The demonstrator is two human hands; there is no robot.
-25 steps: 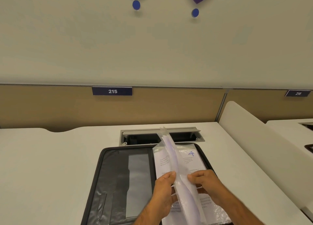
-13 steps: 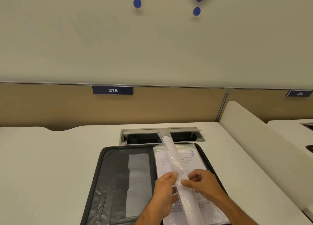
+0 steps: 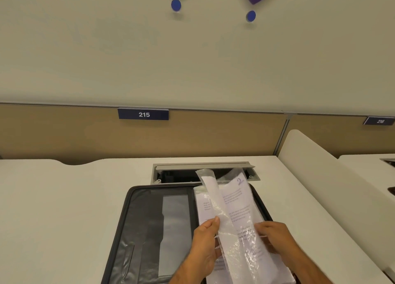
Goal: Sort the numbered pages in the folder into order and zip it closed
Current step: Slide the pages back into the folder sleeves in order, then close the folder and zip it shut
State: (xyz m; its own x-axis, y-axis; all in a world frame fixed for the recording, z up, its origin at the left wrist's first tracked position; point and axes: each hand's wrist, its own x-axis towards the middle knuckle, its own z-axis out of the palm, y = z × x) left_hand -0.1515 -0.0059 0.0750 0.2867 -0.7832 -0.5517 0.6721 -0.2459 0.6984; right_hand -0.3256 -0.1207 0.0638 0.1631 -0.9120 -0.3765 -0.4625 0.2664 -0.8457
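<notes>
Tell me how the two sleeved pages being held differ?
The page marked 2 faces the camera, its blue number and print readable; the upright sleeve stands nearly edge-on, its face unreadable. The left hand pinches the upright sleeve; the right hand holds the page marked 2. Both sit in clear plastic, over the open folder.

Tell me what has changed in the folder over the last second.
The exposed page's number went from 4 to 3 to 2 as sleeved pages were flipped leftward. The left hand still holds the upright sleeves; the right hand still works the stack. The folder stays open, unmoved on the desk.
</notes>
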